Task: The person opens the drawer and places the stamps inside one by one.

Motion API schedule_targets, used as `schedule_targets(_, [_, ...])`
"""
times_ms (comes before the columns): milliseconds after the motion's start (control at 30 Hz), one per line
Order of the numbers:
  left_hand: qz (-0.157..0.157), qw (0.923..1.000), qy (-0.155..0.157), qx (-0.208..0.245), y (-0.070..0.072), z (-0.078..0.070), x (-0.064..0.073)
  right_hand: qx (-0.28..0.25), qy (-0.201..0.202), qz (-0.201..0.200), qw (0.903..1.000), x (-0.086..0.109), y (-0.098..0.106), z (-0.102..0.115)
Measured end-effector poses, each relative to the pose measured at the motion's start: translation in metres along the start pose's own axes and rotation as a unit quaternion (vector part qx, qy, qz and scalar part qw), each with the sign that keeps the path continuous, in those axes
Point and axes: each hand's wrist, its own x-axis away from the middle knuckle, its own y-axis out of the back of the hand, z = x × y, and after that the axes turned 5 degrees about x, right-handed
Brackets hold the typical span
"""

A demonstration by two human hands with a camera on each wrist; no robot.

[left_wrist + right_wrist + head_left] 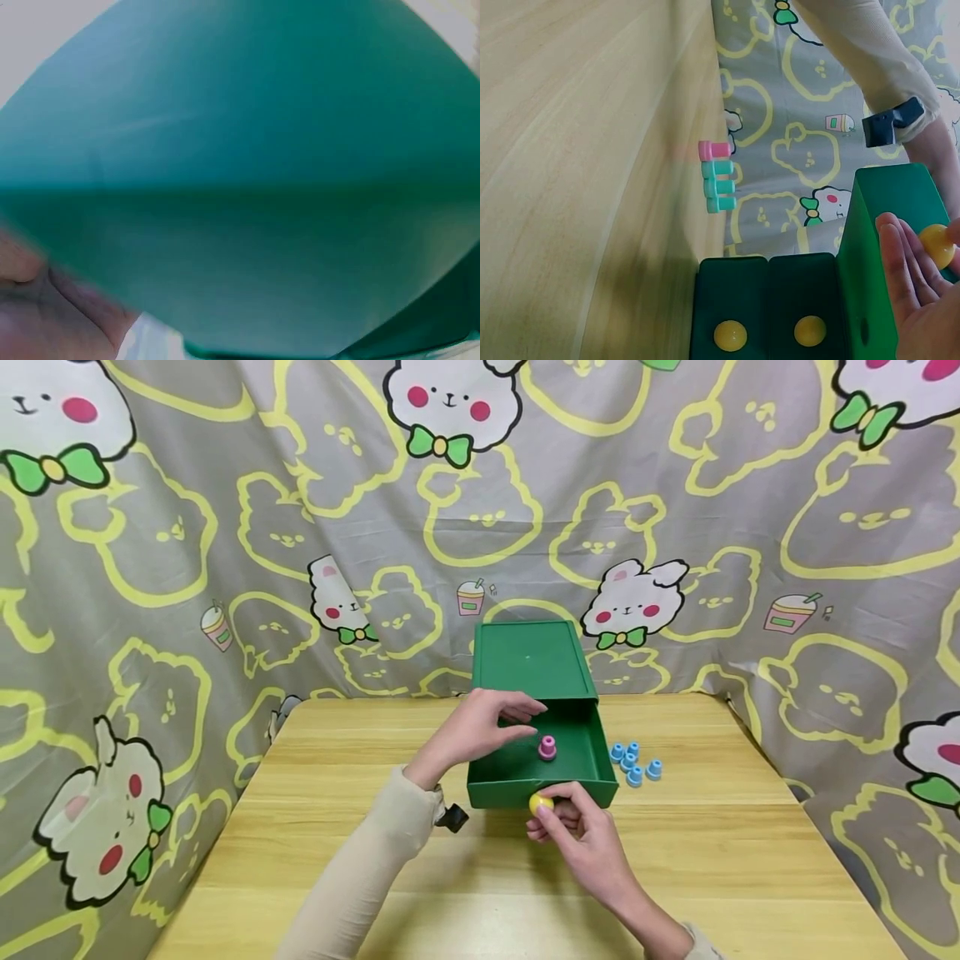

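Observation:
A green drawer [495, 793] stands pulled out from a green cabinet [528, 660]. My right hand [588, 847] pinches the yellow knob [541, 803] on the drawer's front between thumb and index finger; the right wrist view shows this hand [926, 307] beside the knob [936, 246], other fingers stretched along the drawer. My left hand [487, 722] hovers over the drawer's left side, fingers bent, thumb and fingertips apart, nothing between them. Just right of its thumb, a pink peg-like piece [548, 748] stands inside the drawer. Green plastic fills the left wrist view, with the left hand [56, 315] at its lower corner.
Several blue pieces [630, 762] stand on the wooden table [697, 860] right of the drawer. In the right wrist view, a pink piece [714, 150] and teal pieces [720, 186] stand together; two closed drawers [769, 285] carry yellow knobs. A patterned curtain [480, 527] hangs behind.

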Motion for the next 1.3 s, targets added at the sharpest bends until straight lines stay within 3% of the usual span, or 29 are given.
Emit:
schedule_targets(200, [-0.076, 0.9969, -0.007, 0.020, 0.017, -0.002, 0.021, 0.000, 0.007, -0.003, 1.0000, -0.001, 0.001, 0.000])
schedule_targets(533, [-0.192, 0.9789, 0.046, 0.054, 0.027, 0.016, 0.072, 0.000, 0.008, -0.006, 1.0000, 0.000, 0.000, 0.000])
schedule_targets(733, [-0.234, 0.9679, 0.063, 0.068, 0.027, 0.040, 0.101, -0.001, 0.003, -0.006, 1.0000, -0.001, 0.000, 0.000])
schedule_targets(833, [-0.251, 0.9613, 0.085, 0.075, 0.025, 0.054, 0.117, -0.003, 0.000, -0.005, 1.0000, -0.001, 0.000, 0.000])
schedule_targets(1100, [-0.288, 0.9331, 0.178, 0.122, 0.013, 0.092, 0.152, -0.003, -0.001, -0.005, 1.0000, -0.001, 0.000, 0.000])
schedule_targets(1300, [-0.290, 0.9166, 0.230, 0.150, -0.008, 0.125, 0.171, -0.004, -0.002, -0.007, 1.0000, -0.001, -0.001, 0.000])
